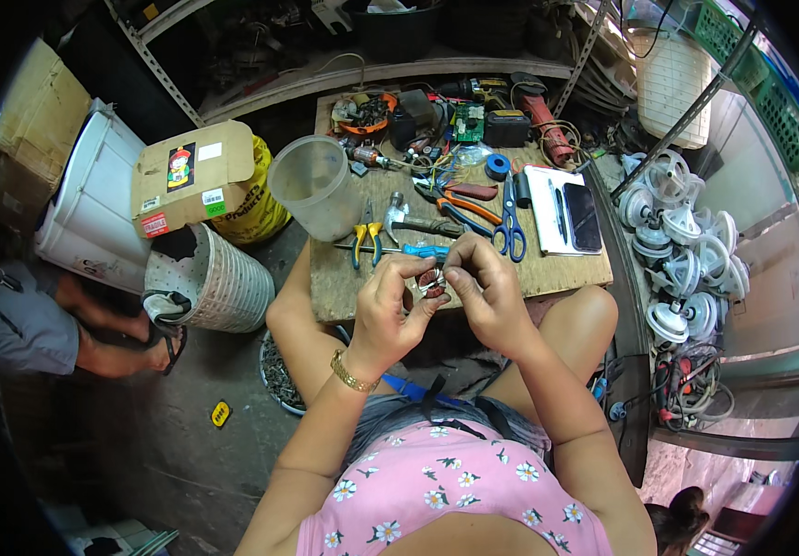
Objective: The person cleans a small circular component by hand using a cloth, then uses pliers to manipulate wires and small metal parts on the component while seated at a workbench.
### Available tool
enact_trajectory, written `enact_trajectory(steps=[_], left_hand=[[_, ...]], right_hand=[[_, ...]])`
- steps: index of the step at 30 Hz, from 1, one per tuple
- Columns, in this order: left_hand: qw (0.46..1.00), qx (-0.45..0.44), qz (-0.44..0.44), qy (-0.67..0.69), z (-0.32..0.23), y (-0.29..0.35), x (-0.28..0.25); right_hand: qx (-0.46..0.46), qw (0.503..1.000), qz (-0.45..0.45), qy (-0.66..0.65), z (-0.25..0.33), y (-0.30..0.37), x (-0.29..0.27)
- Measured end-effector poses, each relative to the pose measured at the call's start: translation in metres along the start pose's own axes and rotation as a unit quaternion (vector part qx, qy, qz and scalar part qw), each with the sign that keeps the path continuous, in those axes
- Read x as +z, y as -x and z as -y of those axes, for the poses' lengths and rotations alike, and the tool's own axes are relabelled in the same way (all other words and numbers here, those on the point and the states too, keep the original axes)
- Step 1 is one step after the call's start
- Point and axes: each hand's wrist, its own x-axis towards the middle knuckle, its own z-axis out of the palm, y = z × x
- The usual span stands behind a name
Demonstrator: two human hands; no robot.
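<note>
Above the near edge of the wooden work table (548,271), a small round part with dark red, copper-like windings (431,282) sits between my two hands. My left hand (392,301) pinches it from the left between thumb and fingers. From the right, my right hand (489,295) has thumb and forefinger closed at the part's edge, on what looks like a thin pale wire, too fine to be sure. Just beyond my fingers lies a blue-handled screwdriver (425,250). Yellow-and-blue pliers (365,237), a hammer (425,224), orange-handled pliers (472,209) and blue scissors (511,228) surround it.
A clear plastic tub (314,181) stands at the table's left. On the right, a phone (582,219) rests on a notebook (548,243). White fan-like parts (682,241) pile beyond. At left are a white basket (219,287), a cardboard box (191,167) and another person's leg (107,345).
</note>
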Motion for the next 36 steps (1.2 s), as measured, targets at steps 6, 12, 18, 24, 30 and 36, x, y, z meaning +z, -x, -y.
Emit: enact_trajectory(steps=[6,12,18,24,30,36], left_hand=[[0.991,0.036,0.022,-0.124,0.007,-0.002,0.003],[0.996,-0.041,0.024,-0.081,0.013,-0.005,-0.005],[0.997,-0.073,0.001,-0.023,0.017,-0.005,-0.008],[0.982,-0.11,0.011,0.155,0.025,0.005,-0.021],[0.959,-0.103,-0.046,0.261,0.024,0.008,-0.014],[0.944,-0.063,-0.033,0.323,0.025,0.004,-0.015]], right_hand=[[-0.154,0.965,-0.004,0.21,-0.01,0.004,0.006],[-0.05,0.992,-0.03,0.11,-0.028,-0.001,0.014],[0.091,0.991,-0.049,-0.085,-0.025,-0.001,0.026],[0.122,0.986,-0.077,-0.078,-0.053,0.003,0.034],[0.191,0.849,-0.022,0.492,-0.155,0.029,-0.004],[0.211,0.869,-0.004,0.447,-0.189,0.03,-0.012]])
